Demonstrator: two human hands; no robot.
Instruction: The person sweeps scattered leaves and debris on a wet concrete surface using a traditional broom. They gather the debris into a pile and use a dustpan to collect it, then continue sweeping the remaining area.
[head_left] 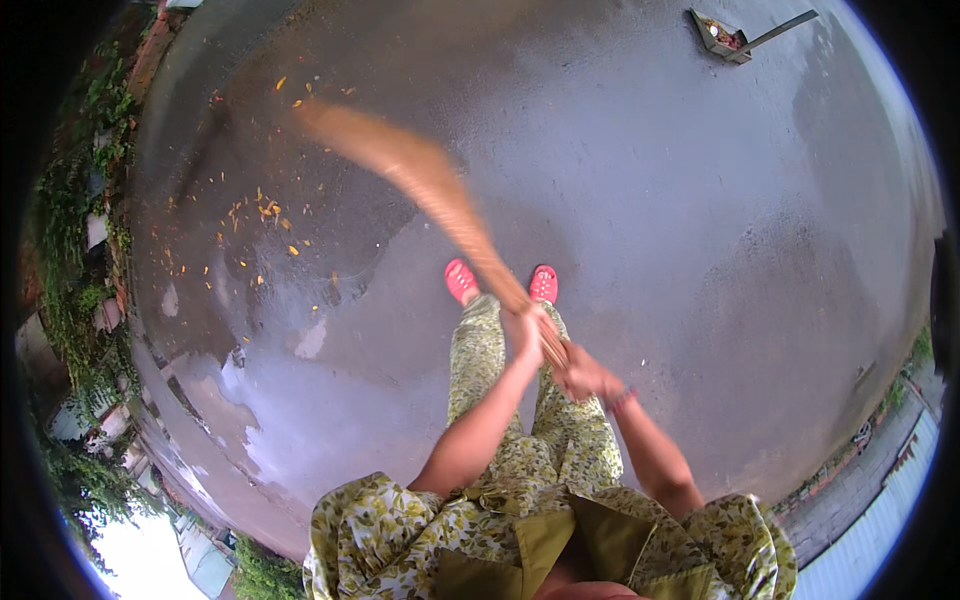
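Observation:
I hold a long straw broom [420, 180] with both hands over wet grey pavement [650, 220]. My left hand [527, 335] grips the handle higher up and my right hand [588, 378] grips its end just behind. The bristle end is blurred and reaches toward the upper left, close to scattered orange leaves [265, 210]. My feet in pink shoes [461, 281] stand below the handle.
A dustpan [722, 36] with a long handle lies at the top right with debris in it. Plants and a wall border [95, 220] run along the left side. A gutter and road edge [870, 470] lie at the lower right.

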